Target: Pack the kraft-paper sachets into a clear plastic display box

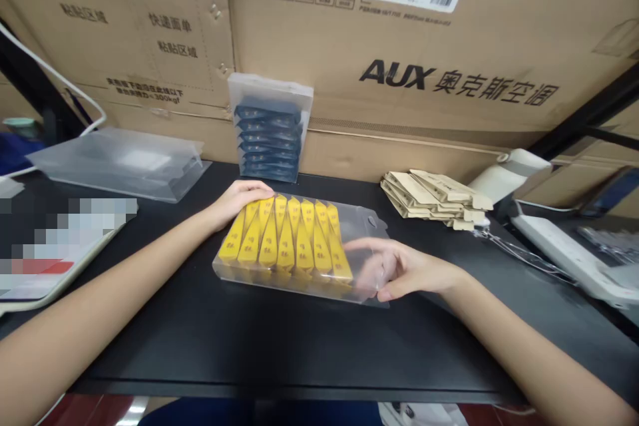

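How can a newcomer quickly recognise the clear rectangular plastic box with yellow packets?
Before the large brown cardboard carton, find the black tabletop. Near its middle, between left hand and right hand, lies this clear plastic box. Its yellow packets set it apart from the upright translucent plastic box holding dark blue packets.

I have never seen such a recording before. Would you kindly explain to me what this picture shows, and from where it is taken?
No machine works here: these are a person's bare hands. A camera worn on the head looks forward and down. The left hand touches one end of a clear box with yellow packets inside; the right hand holds the other end, its fingers seen through the plastic. Behind, on the black table, blue packets stand in another case. Beige packets lie to the right, a clear sleeve to the left. A large carton forms the background.
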The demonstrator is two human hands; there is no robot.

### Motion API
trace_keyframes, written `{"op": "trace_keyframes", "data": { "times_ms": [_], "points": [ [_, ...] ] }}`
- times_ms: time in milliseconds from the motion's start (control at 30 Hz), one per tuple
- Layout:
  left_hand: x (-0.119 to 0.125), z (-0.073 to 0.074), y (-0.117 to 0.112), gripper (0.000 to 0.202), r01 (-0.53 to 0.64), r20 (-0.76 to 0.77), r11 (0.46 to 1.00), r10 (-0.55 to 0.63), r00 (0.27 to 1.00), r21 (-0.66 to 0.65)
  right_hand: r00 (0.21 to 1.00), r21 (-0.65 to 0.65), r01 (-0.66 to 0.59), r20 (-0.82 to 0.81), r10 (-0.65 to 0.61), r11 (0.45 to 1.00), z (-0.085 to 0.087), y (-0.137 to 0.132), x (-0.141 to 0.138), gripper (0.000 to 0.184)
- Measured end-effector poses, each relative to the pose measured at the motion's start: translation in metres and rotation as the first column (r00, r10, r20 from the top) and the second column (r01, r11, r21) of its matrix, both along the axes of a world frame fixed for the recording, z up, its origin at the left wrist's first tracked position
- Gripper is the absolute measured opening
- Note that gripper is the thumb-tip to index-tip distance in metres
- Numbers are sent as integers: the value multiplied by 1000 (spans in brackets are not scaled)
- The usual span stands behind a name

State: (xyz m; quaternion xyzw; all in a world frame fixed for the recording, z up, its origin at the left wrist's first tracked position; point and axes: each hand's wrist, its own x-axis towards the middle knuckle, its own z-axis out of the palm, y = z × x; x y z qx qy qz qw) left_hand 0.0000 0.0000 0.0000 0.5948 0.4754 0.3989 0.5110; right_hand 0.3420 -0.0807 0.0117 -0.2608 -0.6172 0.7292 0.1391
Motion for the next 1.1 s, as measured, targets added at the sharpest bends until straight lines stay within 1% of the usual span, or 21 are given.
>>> {"op": "trace_keyframes", "data": {
  "times_ms": [133, 200, 267, 333, 433, 500, 533, 600, 667, 800, 867, 933, 1000, 1067, 1100],
  "points": [
    [2, 2, -1, 26, -11, 26, 999, 12, 1000, -33, 998, 74, 67, 10, -68, 995, 6, -2, -2, 76],
    [3, 3, -1, 26, -9, 41, 999, 11, 999, -39, 992, 109, 125, -5, -125, 986, 11, -5, -2, 74],
    [3, 3, -2, 26, -10, 52, 999, 12, 999, -40, 978, 141, 208, -26, -206, 968, 16, -7, -3, 70],
    [2, 3, -2, 26, -5, 72, 999, 9, 997, -48, 947, 176, 322, -61, -316, 930, 23, -10, -3, 66],
    [0, 2, -1, 33, 31, 120, 998, -23, 992, -63, 870, 225, 492, -138, -473, 841, 39, -10, -6, 57],
    [-3, 1, 0, 40, 60, 134, 996, -50, 990, -67, 840, 278, 542, -137, -526, 793, 56, -7, -8, 52],
    [-5, 1, 0, 42, 96, 143, 993, -86, 986, -63, 835, 326, 543, -112, -539, 774, 66, -5, -10, 50],
    [-9, 1, 1, 42, 167, 184, 984, -153, 971, -59, 836, 464, 505, -51, -547, 728, 89, 1, -14, 47],
    [-14, 3, 1, 46, 242, 233, 968, -221, 947, -64, 835, 611, 424, 22, -550, 669, 115, 7, -20, 46],
    [-21, 6, -1, 58, 410, 316, 910, -370, 874, -67, 850, 777, 259, 98, -517, 574, 160, 21, -33, 41],
    [-22, 6, -2, 66, 460, 337, 885, -415, 845, -66, 870, 844, 171, 113, -480, 508, 178, 27, -41, 39],
    [-21, 7, -3, 72, 485, 330, 870, -434, 838, -91, 893, 902, 73, 131, -431, 425, 194, 31, -50, 36],
    [-19, 7, -4, 77, 500, 290, 857, -450, 845, -126, 905, 944, -44, 176, -388, 327, 206, 32, -58, 30],
    [-16, 8, -5, 81, 478, 267, 868, -434, 861, -131, 903, 962, -146, 225, -367, 229, 213, 30, -66, 27],
    [-14, 9, -6, 83, 464, 254, 877, -424, 869, -126, 900, 967, -173, 233, -368, 189, 214, 30, -68, 26]
  ]
}}
